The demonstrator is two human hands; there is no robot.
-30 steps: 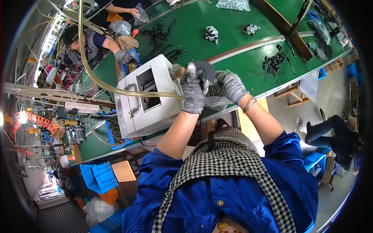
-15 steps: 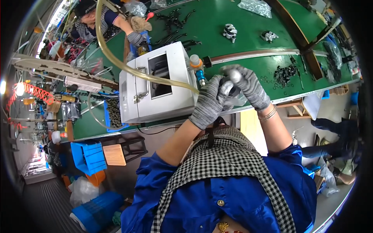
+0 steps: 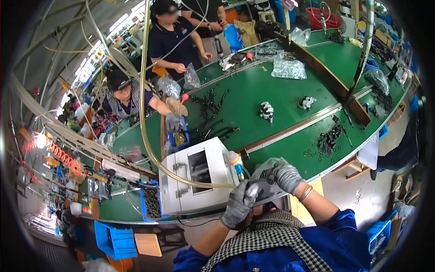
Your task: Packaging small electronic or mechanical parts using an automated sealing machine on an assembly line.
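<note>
My gloved left hand [image 3: 240, 204] is closed around a dark, rounded part [image 3: 260, 189] at the table's near edge; its exact kind cannot be made out. Just to the right, my gloved right hand [image 3: 286, 177] has its fingers curled in beside a crumpled clear plastic bag [image 3: 268, 166]. Whatever lies in those right fingers is dark and mostly hidden. Left of both hands stands a white box-shaped machine [image 3: 181, 201] with a window and latches. An orange and blue air fitting [image 3: 235, 162] sits at its right corner.
A yellowish hose [image 3: 147, 136] arcs down in front of the machine. Small black parts and rings [image 3: 328, 141] lie on the green table to the right. Two silver castings [image 3: 266, 111] [image 3: 306, 103] stand farther back. Co-workers [image 3: 174, 41] are across the table, one reaching toward a blue bin [image 3: 177, 137].
The view has tilted up, showing more of the far table and people. My hands have moved apart, the right one beside the plastic bag, the left keeping the dark part.
</note>
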